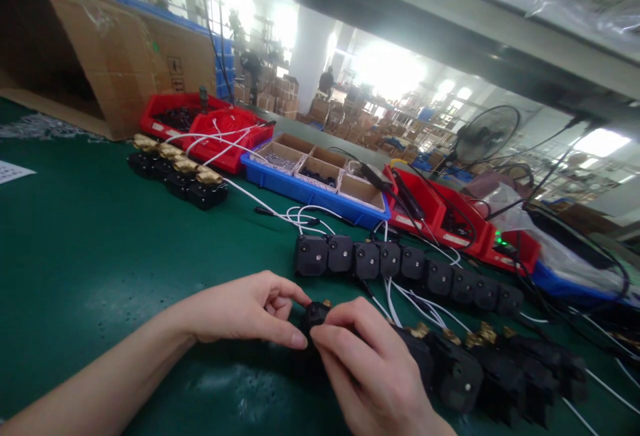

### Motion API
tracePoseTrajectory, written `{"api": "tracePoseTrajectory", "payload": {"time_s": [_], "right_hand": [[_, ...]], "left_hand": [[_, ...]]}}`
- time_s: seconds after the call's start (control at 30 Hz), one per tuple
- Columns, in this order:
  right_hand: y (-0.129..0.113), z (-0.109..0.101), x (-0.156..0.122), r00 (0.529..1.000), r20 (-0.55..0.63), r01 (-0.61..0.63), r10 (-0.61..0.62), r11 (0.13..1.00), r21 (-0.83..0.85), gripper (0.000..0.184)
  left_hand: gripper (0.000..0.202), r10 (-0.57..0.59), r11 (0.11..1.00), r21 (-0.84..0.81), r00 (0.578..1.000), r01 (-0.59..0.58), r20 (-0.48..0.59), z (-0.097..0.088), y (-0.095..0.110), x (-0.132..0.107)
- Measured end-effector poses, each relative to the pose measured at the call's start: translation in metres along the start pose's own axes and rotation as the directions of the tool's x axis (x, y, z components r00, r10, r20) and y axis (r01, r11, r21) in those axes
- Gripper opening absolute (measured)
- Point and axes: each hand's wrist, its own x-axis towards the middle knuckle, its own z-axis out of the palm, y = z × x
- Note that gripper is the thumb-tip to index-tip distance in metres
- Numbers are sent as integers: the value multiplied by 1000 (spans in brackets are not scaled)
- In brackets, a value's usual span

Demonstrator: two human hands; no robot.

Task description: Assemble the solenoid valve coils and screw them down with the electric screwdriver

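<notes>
Your left hand [250, 309] is part-closed, thumb and forefinger spread around the left side of a small black plastic housing [315, 316]. Your right hand [375, 369] has its thumb and forefinger drawn together against the housing's right side; whether they pinch anything tiny, you cannot tell. So the housing sits between both hands, neither clearly nearer, over the green tabletop [150, 256]. A gold-coloured metal fitting [327, 303] shows at its top, pointing up; your fingers hide its long axis. Beyond stretches a row of square black plastic housings [367, 261].
</notes>
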Motion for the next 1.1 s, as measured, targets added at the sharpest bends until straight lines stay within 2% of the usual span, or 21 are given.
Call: {"api": "tracePoseTrajectory", "payload": {"time_s": [0.03, 0.13, 0.33, 0.47, 0.63, 0.73, 0.97, 1.1], "right_hand": [[1, 3, -2, 999, -27, 26, -27, 1000, -15, 27], [3, 8, -9, 997, 3, 71, -71, 997, -16, 28], [6, 9, -18, 999, -10, 48, -48, 999, 19, 27], [6, 4, -12, 997, 42, 65, -67, 997, 42, 27], [3, -6, 0, 984, 155, 90, -91, 996, 15, 15], [3, -6, 2, 988, 137, 79, -77, 997, -7, 13], [1, -3, 3, 987, 69, 152, -146, 984, -89, 6], [-1, 0, 5, 987, 19, 162, -161, 984, -77, 15]], "left_hand": [[60, 0, 1000, -8, 1000, 0, -1, 0, 0, 0], [58, -3, 1000, -23, 1000, 3, -11, 2, -2, 2], [55, 17, 999, -32, 1000, -18, -13, 2, -8, 4], [57, 8, 1000, -30, 1000, -8, -2, 0, -9, 3], [57, 2, 1000, 9, 1000, -2, -10, 0, -5, 5], [54, 7, 1000, 20, 1000, -6, -15, 0, -4, 5], [49, 32, 999, 29, 999, -31, -21, 3, -2, 5], [49, 39, 998, 49, 999, -38, -13, 3, 1, 5]]}}
